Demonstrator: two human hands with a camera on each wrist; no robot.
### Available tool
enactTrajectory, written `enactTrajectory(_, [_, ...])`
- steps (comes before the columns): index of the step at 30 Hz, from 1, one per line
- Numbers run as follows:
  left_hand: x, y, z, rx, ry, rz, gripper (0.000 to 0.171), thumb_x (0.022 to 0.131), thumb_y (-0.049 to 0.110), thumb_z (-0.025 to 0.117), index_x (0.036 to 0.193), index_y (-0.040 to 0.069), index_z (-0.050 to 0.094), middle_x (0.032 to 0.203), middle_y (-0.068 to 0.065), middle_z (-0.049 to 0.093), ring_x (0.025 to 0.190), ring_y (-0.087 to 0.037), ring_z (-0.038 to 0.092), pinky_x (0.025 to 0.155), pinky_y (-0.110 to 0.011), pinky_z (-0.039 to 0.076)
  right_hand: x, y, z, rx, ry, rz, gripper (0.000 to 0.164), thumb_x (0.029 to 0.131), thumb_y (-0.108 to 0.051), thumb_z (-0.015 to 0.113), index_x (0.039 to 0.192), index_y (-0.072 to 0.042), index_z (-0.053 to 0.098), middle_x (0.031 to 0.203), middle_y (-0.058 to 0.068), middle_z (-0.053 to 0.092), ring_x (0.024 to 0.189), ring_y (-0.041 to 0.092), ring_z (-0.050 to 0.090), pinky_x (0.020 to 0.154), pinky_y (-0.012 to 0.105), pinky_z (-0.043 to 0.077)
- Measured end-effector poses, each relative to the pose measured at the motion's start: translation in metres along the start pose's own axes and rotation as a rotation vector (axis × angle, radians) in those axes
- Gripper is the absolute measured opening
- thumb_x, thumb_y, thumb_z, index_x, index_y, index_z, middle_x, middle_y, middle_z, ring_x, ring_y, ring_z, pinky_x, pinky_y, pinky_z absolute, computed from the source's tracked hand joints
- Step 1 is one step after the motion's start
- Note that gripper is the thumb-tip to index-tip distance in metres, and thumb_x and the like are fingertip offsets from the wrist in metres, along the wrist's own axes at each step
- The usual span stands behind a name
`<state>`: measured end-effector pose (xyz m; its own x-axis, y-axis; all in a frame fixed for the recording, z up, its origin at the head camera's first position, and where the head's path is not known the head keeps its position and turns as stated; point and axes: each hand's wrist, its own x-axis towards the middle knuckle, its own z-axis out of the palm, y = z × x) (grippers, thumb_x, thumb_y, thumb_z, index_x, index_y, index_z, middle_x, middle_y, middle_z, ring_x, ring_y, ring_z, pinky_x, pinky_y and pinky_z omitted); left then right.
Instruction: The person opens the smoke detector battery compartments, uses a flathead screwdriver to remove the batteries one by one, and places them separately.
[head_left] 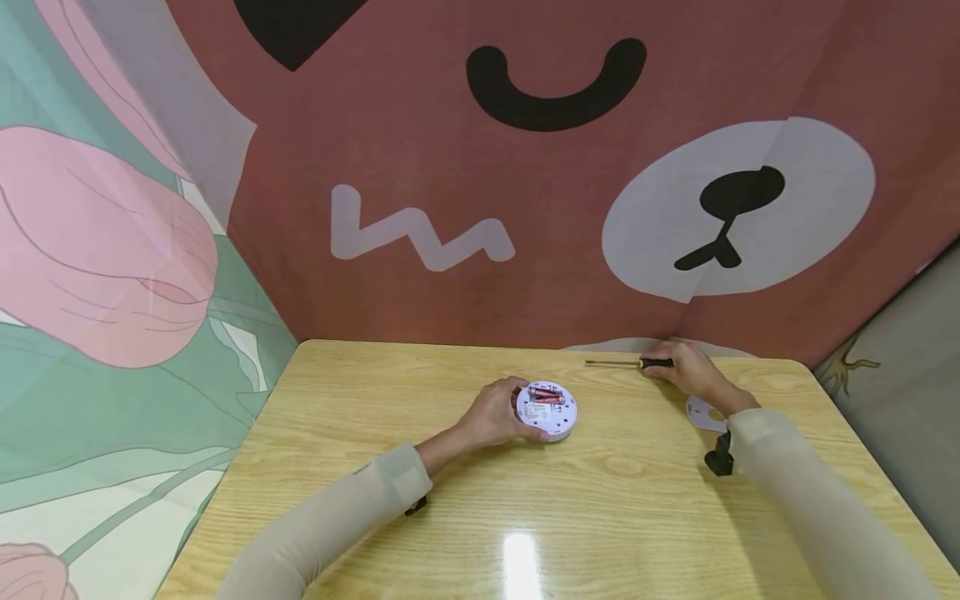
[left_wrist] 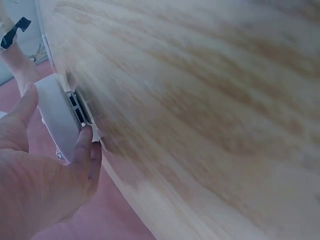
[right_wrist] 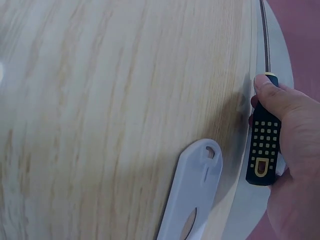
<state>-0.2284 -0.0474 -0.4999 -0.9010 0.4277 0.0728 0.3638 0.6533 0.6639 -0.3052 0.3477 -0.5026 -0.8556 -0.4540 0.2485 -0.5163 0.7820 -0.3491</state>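
Observation:
My left hand (head_left: 495, 412) grips a round white battery-powered device (head_left: 546, 423) by its left edge, thumb at the front and fingers behind. Two red batteries (head_left: 547, 396) lie in the slot on its upward face. The left wrist view shows the white side of the device (left_wrist: 54, 112) between thumb and fingers, close over the wood. At the far right of the table, my right hand (head_left: 692, 368) holds a screwdriver (right_wrist: 265, 130) by its black and yellow handle. The metal shaft points left, toward the device.
A flat white plate with a round hole (right_wrist: 192, 192) lies on the wooden table (head_left: 600, 508), just below my right hand. Behind the table's far edge hangs a reddish cloth with a bear face (head_left: 420, 300). A flowered cloth (head_left: 112, 250) hangs at the left.

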Motion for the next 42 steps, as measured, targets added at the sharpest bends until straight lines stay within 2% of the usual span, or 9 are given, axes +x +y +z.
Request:
enactTrajectory(5, [0.0,-0.001,0.001,0.005,0.01,0.005,0.092,0.069,0.043,0.102,0.14,0.003,0.06,0.13,-0.008,0.069,0.118,-0.022,0.064,0.101,-0.034,0.052,-0.002,0.004,0.0,0.011,-0.014,0.02,0.035,0.094,-0.007,0.08,0.126,0.005,0.074,0.117,0.024,0.075,0.1,0.039,0.071,0.077,0.049,0.059])
enactTrajectory(12, [0.0,-0.001,0.002,-0.013,0.024,0.005,0.089,0.068,0.041,0.102,0.137,0.003,0.061,0.123,-0.006,0.07,0.108,-0.018,0.065,0.092,-0.028,0.053,-0.002,0.006,0.0,0.002,-0.013,0.018,0.035,0.092,-0.006,0.081,0.125,0.005,0.075,0.111,0.021,0.075,0.091,0.034,0.071,0.068,0.034,0.056])
enactTrajectory(16, [0.0,-0.001,0.002,-0.014,0.027,-0.014,0.09,0.067,0.042,0.102,0.137,0.004,0.061,0.124,-0.007,0.071,0.111,-0.02,0.067,0.094,-0.03,0.054,-0.003,0.007,0.001,-0.009,0.005,0.011,0.034,0.091,-0.007,0.083,0.122,0.005,0.076,0.109,0.019,0.075,0.089,0.033,0.071,0.067,0.033,0.056])
enactTrajectory(24, [0.0,0.0,0.002,-0.032,0.021,-0.061,0.092,0.068,0.044,0.101,0.141,0.006,0.059,0.121,-0.011,0.076,0.113,-0.022,0.071,0.096,-0.033,0.055,-0.003,0.005,-0.002,-0.015,0.0,0.023,0.035,0.09,-0.007,0.084,0.122,0.003,0.077,0.115,0.021,0.075,0.103,0.041,0.07,0.083,0.055,0.058])
enactTrajectory(31, [-0.001,0.0,0.002,-0.035,0.019,-0.055,0.092,0.068,0.044,0.102,0.139,0.006,0.059,0.12,-0.011,0.076,0.111,-0.021,0.071,0.094,-0.032,0.055,-0.007,0.002,-0.004,-0.008,0.014,0.035,0.039,0.088,-0.011,0.087,0.122,0.003,0.077,0.116,0.022,0.074,0.1,0.041,0.07,0.079,0.054,0.058])
enactTrajectory(42, [-0.001,0.0,0.002,-0.047,0.013,-0.05,0.088,0.068,0.039,0.103,0.137,0.006,0.06,0.121,-0.012,0.076,0.113,-0.021,0.072,0.096,-0.031,0.054,-0.008,-0.009,-0.01,-0.001,0.091,-0.025,0.045,0.084,-0.01,0.09,0.123,0.006,0.075,0.122,0.027,0.071,0.11,0.045,0.064,0.085,0.062,0.055])
